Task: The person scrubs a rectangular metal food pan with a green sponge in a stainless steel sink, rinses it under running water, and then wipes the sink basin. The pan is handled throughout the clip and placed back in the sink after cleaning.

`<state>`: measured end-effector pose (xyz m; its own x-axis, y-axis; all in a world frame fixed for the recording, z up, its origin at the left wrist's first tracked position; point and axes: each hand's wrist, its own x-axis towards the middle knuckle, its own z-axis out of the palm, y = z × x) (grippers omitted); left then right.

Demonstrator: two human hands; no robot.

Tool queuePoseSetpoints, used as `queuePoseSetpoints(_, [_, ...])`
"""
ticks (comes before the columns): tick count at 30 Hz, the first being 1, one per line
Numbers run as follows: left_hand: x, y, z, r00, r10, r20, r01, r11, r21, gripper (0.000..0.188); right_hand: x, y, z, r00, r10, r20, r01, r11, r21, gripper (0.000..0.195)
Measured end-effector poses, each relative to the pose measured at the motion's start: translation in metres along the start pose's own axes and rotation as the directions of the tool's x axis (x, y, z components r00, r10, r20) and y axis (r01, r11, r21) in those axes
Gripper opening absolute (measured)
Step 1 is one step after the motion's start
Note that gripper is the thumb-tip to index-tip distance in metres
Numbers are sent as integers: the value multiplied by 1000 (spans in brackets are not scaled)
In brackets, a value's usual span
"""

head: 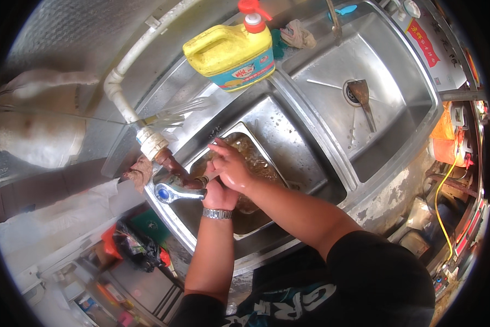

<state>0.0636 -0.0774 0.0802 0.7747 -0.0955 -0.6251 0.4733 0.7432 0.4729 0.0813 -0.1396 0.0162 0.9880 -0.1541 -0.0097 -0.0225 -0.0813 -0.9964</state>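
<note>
My left hand, with a metal-band watch on its wrist, is just beside the outlet of a water tap. Across it lies my right hand, wet and touching it, with some fingers spread. Water runs from the tap onto the hands. Below them a rectangular metal pan stands in the left basin and holds murky brownish water. No object shows in the right hand. The left hand's fingers are partly hidden behind the right hand and the tap.
A yellow detergent jug with a red pump stands behind the basin. In the right basin a scraper or spatula lies over the drain. A white pipe feeds the tap. A black plastic bag sits at lower left.
</note>
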Motion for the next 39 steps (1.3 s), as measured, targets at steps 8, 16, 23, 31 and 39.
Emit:
queuePoseSetpoints(8, [38,15,-41,979,139,-153,-124,987,101,73,-34,-66,-11,932,278,234,-337,902,271,18])
queuePoseSetpoints(16, [17,-22,-33,1000,26,-8,-26,999,-19,63,-9,-79,-4,874,472,-113,-399,831,387,27])
queuePoseSetpoints(23, [12,-4,-36,996,-84,40,85,995,-42,62,1,-28,-19,903,368,224,-412,889,200,29])
queuePoseSetpoints(31, [12,-2,-11,993,58,-99,-61,997,-37,67,-13,-56,-10,889,456,37,-424,790,444,32])
queuePoseSetpoints(39, [3,-9,-5,998,-14,-56,17,999,43,63,8,-19,-20,973,74,220,-55,994,-91,41])
